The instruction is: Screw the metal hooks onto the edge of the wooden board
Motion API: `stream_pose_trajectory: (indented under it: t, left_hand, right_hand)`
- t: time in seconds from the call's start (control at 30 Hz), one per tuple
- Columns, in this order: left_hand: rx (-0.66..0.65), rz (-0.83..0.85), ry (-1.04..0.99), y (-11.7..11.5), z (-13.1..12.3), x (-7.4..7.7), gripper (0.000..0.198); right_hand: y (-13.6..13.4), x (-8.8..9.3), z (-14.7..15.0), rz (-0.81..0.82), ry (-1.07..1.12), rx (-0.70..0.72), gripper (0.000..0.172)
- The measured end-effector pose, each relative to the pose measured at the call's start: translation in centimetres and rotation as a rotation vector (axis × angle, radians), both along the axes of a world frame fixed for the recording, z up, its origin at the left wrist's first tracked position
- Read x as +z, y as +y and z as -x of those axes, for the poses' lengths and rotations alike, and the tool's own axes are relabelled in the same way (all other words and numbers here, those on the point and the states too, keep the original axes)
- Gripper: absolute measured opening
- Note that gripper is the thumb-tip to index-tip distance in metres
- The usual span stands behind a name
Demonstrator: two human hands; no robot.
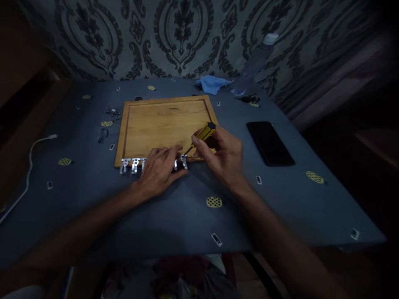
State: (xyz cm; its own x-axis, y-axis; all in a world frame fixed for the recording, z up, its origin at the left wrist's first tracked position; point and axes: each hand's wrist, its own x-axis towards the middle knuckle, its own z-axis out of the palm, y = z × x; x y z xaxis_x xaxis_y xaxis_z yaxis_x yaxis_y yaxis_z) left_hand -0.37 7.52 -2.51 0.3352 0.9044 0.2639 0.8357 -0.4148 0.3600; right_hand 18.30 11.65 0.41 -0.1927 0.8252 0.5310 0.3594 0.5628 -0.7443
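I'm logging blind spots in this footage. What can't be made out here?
All in the head view:
Middle of the row of metal hooks: hidden by the left hand.
What the tip of the screwdriver meets: too small and dim.
Other end of the white cable: cut off by the left edge.

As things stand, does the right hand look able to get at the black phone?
Probably yes: the black phone lies to the right of the right hand, with only tabletop showing between them. That hand holds a screwdriver, though, which would likely need putting down first.
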Motion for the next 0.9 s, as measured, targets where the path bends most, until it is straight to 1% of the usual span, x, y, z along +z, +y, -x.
stream_pose_trajectory:
  t: [0.17, 0.27, 0.4, 0.53, 0.67, 0.73, 0.8, 0.9]
  left_hand:
    - [-0.016, 0.011, 0.008, 0.0, -0.1, 0.1, 0.052]
    - [-0.020, 0.019, 0.007, -0.1, -0.1, 0.2, 0.048]
    - [-0.032, 0.027, 0.005, -0.1, -0.2, 0.3, 0.048]
    - [-0.035, -0.003, -0.006, -0.2, -0.2, 0.2, 0.047]
    - [-0.047, -0.030, -0.034, -0.2, -0.2, 0.1, 0.044]
    - [-0.050, -0.046, -0.049, -0.2, -0.1, 0.1, 0.043]
    - [-0.050, -0.059, -0.062, -0.3, -0.1, 0.0, 0.045]
    - [-0.042, -0.059, -0.076, -0.3, -0.2, 0.1, 0.046]
  right_hand:
    - [-0.1, 0.1, -0.1, -0.020, -0.037, -0.017, 0.023]
    - [-0.4, 0.4, -0.1, 0.006, -0.052, -0.033, 0.021]
    - [-0.7, 0.4, -0.1, 0.044, -0.074, -0.059, 0.016]
    - [-0.8, 0.3, -0.1, 0.009, -0.086, -0.087, 0.010]
    - [-1.0, 0.8, -0.1, -0.002, -0.139, -0.121, 0.004]
    - [-1.1, 1.1, -0.2, -0.020, -0.153, -0.107, 0.004]
    - [-1.2, 1.2, -0.3, -0.028, -0.143, -0.078, 0.006]
    - [-1.2, 1.2, -0.4, 0.006, -0.118, -0.056, 0.008]
